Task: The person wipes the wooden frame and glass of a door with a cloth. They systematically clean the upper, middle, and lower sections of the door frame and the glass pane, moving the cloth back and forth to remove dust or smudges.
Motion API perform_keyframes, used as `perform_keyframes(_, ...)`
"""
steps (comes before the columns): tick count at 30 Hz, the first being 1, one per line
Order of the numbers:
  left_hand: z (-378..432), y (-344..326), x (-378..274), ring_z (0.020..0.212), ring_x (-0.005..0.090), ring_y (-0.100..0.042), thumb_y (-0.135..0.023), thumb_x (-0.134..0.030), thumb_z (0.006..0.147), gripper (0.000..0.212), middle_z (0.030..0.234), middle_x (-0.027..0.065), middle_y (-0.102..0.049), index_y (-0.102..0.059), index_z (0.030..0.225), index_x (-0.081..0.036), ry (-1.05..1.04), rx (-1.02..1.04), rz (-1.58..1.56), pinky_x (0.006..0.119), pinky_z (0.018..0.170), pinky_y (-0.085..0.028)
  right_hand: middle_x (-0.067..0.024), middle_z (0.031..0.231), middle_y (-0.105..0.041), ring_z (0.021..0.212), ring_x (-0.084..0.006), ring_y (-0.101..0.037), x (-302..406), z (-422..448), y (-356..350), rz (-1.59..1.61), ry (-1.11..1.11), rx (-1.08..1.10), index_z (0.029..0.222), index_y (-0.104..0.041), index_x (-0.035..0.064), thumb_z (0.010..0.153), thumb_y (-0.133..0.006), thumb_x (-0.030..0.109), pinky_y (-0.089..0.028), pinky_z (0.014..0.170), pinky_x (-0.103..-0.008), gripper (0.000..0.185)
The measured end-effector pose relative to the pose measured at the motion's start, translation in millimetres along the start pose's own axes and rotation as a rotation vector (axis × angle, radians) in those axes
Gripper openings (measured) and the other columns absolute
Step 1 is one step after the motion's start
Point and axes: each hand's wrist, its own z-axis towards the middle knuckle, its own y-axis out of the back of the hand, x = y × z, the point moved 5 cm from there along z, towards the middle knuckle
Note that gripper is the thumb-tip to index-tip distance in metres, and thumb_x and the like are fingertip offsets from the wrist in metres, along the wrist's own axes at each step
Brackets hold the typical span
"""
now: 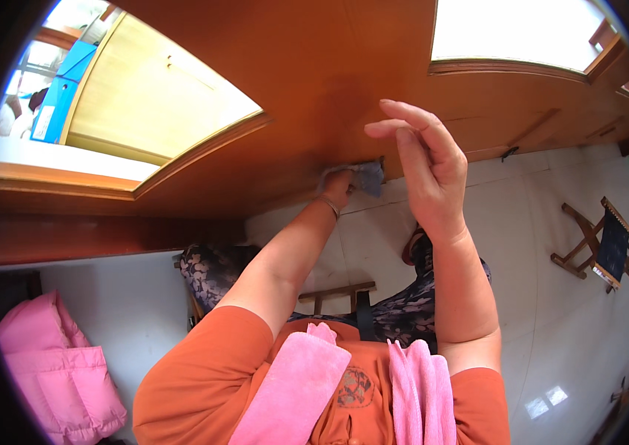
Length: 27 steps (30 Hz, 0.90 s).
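Observation:
My left hand (341, 183) presses a grey-blue cloth (369, 178) against the lower part of a varnished wooden door (314, 72), near its bottom edge; the fingers are partly hidden by the cloth. My right hand (431, 161) is raised in front of the wood to the right, its fingers loosely bent and apart, with nothing in it. A darker patch shows on the wood above the cloth. Two glass panes (164, 83) are set in the wood at the upper left and upper right. A pink towel (297, 384) hangs over my orange top.
Folding stools (613, 245) with dark fabric seats stand on the pale tiled floor (514, 222) at the right. A pink padded garment (64, 378) lies at the lower left. Beneath me is part of a wooden seat frame (336, 291). Blue file boxes (54, 111) show through the left pane.

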Motion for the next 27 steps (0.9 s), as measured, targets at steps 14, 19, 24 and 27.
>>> perform_keyframes(14, 76, 26, 66, 0.071, 0.014, -0.057, -0.06, -0.011, 0.087, 0.01, 0.088, 0.0033, -0.065, -0.065, 0.096, -0.012, 0.055, 0.046, -0.179, 0.031, 0.055, -0.042, -0.0103, 0.092, -0.073, 0.083, -0.0256, -0.07, -13, 10, -4, -0.143, 0.039, 0.197, 0.114, -0.068, 0.0019, 0.089, -0.06, -0.009, -0.056, 0.072, -0.0333, 0.028)
perform_keyframes(19, 35, 28, 41, 0.07, 0.0117, -0.057, -0.059, -0.01, 0.087, 0.009, 0.085, 0.0021, -0.064, -0.067, 0.091, -0.01, -0.051, 0.022, -0.215, 0.03, 0.054, -0.04, -0.0104, 0.092, -0.074, 0.083, -0.0265, -0.071, -35, 14, -6, -0.232, 0.16, 0.347, 0.11, -0.069, 0.0022, 0.085, -0.059, -0.009, -0.057, 0.075, -0.0346, 0.029)
perform_keyframes(24, -34, 29, -22, 0.082, 0.0169, -0.067, -0.053, -0.004, 0.087, 0.018, 0.093, 0.0049, -0.067, -0.064, 0.1, -0.009, -0.189, -0.008, 0.011, 0.028, 0.065, -0.054, -0.0099, 0.092, -0.074, 0.083, -0.0272, -0.07, -61, 11, -26, -0.291, 0.164, 0.426, 0.108, -0.07, 0.0035, 0.086, -0.058, -0.01, -0.056, 0.076, -0.0345, 0.029)
perform_keyframes(27, -96, 18, -67, 0.073, 0.0146, -0.061, -0.056, -0.006, 0.089, 0.012, 0.087, 0.0049, -0.065, -0.066, 0.094, -0.005, -0.325, -0.07, 0.006, 0.03, 0.058, -0.048, -0.0099, 0.092, -0.074, 0.084, -0.027, -0.071, -56, 5, -41, -0.213, 0.153, 0.544, 0.108, -0.07, 0.0032, 0.087, -0.058, -0.009, -0.055, 0.077, -0.0343, 0.028)
